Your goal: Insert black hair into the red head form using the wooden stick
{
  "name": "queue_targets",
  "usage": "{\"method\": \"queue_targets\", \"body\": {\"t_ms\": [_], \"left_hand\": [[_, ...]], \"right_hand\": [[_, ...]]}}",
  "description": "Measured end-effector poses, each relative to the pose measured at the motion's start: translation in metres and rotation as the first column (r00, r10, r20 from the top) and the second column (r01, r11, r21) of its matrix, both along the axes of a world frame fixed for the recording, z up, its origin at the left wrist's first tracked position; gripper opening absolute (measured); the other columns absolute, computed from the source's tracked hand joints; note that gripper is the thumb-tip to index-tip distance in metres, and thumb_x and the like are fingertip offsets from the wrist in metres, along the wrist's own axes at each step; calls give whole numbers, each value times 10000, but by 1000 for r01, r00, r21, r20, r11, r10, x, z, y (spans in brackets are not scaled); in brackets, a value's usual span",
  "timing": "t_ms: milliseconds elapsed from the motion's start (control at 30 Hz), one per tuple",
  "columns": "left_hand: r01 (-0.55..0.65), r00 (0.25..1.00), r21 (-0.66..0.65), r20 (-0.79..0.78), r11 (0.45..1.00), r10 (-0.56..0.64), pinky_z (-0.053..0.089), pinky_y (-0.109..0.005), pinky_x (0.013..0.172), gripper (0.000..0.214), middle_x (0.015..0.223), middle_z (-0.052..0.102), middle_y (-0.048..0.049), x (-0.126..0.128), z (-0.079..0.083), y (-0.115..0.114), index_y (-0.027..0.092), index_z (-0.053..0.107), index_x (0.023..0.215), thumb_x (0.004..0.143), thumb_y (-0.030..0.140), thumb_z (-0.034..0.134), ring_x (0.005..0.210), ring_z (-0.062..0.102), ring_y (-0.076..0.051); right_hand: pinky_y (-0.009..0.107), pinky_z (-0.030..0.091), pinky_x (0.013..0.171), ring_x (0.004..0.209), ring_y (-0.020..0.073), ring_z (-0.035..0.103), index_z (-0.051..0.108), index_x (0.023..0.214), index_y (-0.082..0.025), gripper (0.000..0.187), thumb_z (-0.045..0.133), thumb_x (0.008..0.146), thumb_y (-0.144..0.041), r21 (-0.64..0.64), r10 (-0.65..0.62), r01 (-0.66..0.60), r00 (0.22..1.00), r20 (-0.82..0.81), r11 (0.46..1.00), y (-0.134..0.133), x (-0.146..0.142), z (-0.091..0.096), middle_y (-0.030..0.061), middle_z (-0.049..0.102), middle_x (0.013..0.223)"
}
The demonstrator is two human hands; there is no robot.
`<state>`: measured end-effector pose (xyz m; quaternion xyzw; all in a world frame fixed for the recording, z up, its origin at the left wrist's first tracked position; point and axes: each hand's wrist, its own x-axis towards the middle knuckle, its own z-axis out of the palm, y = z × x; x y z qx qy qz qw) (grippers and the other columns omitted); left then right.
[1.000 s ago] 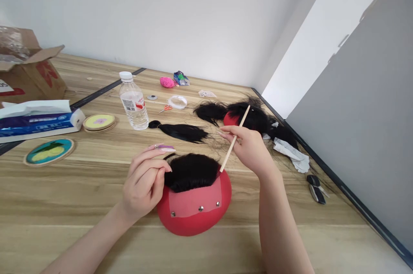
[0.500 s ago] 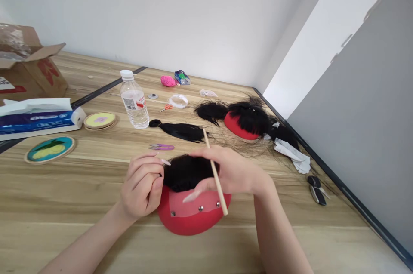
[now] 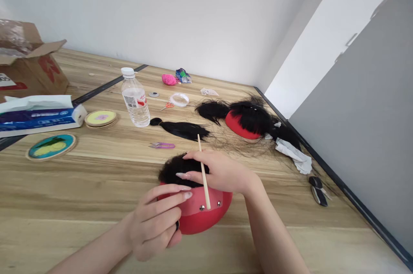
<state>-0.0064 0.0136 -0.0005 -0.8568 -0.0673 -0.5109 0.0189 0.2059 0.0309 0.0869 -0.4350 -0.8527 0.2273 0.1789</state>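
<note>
Both hands on the red dome [image 3: 196,218] at the near table [image 3: 64,188] edge. Right hand [image 3: 222,173] lies over the black hair [image 3: 176,166] on its top, fingers pinching a wooden stick [image 3: 204,173] that slants down across the dome's front. Left hand [image 3: 155,226] curled against the dome's left side, fingers bent, gripping nothing I can make out. Purple snips [image 3: 162,145] just beyond; bottle [image 3: 135,98] further back.

On the pale wooden worktop [image 3: 80,188], the red dome-shaped block [image 3: 198,218] sits nearest, with the black hair patch [image 3: 176,166] on it. Behind it lie the small purple snips [image 3: 162,146], then the black hair bundle [image 3: 182,129]. The clear plastic water bottle [image 3: 135,98] stands left of that bundle.
</note>
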Motion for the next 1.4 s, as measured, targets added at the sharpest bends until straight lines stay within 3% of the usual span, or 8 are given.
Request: {"method": "queue_targets", "body": {"t_ms": [267,400,567,700,833,1033,1233,1400], "left_hand": [[114,988,-99,-96,988,-124,593,-360,984,250,697,685,-68,15,26,10,177,508,777,974,82,387,1042,703,-212],[130,990,-88,-41,988,-134,600,-348,970,189,725,695,-81,15,22,13,170,513,822,959,75,425,1040,706,-226],[89,996,-116,-4,989,-90,611,-341,947,142,876,728,-159,14,14,13,129,530,897,968,94,413,1076,692,-247],[-26,999,-169,38,985,32,607,-350,954,146,951,727,-159,13,10,11,113,550,905,937,59,418,1088,688,-253],[-69,995,-164,53,984,79,607,-298,936,170,945,729,-122,13,11,11,121,572,872,931,69,421,1082,689,-227],[-97,992,-162,59,982,108,598,-300,948,175,850,693,-92,15,11,11,125,557,831,888,15,433,1018,706,-204],[-117,991,-180,45,977,127,621,-333,911,188,773,661,-63,16,12,9,146,553,832,896,30,420,979,718,-214],[-79,994,-153,64,985,90,616,-340,929,175,778,660,-67,18,14,12,142,542,832,895,30,423,982,718,-212]], "right_hand": [[386,493,930,1131,274,660,621,1261,-186,361,423,1037,-388,-14,-195,195,981,1,981,5,13,-3,118,688,1265],[396,429,1063,1277,243,564,573,1341,-200,384,399,1046,-375,130,-261,295,939,-224,947,3,23,3,93,623,1368],[359,481,983,1097,204,649,708,1141,-212,302,475,1022,-363,167,-201,318,848,-491,933,-1,24,12,70,733,1096],[278,558,683,707,159,693,692,879,-171,148,675,910,-314,-147,-193,126,701,-687,981,-4,20,13,22,712,731],[200,489,429,426,102,581,567,749,-175,278,681,898,-380,-407,-232,-179,593,-771,896,0,10,3,-45,603,515],[151,411,321,338,56,463,517,703,-180,395,639,899,-501,-512,-342,-276,485,-805,813,19,-8,-25,-94,472,483],[142,344,290,325,50,473,620,736,-141,398,643,891,-507,-524,-302,-296,556,-775,799,23,-5,-30,-53,558,518],[136,262,285,297,33,379,617,741,-158,301,659,908,-405,-497,-245,-288,607,-756,819,18,-4,-27,-106,451,437]]}}
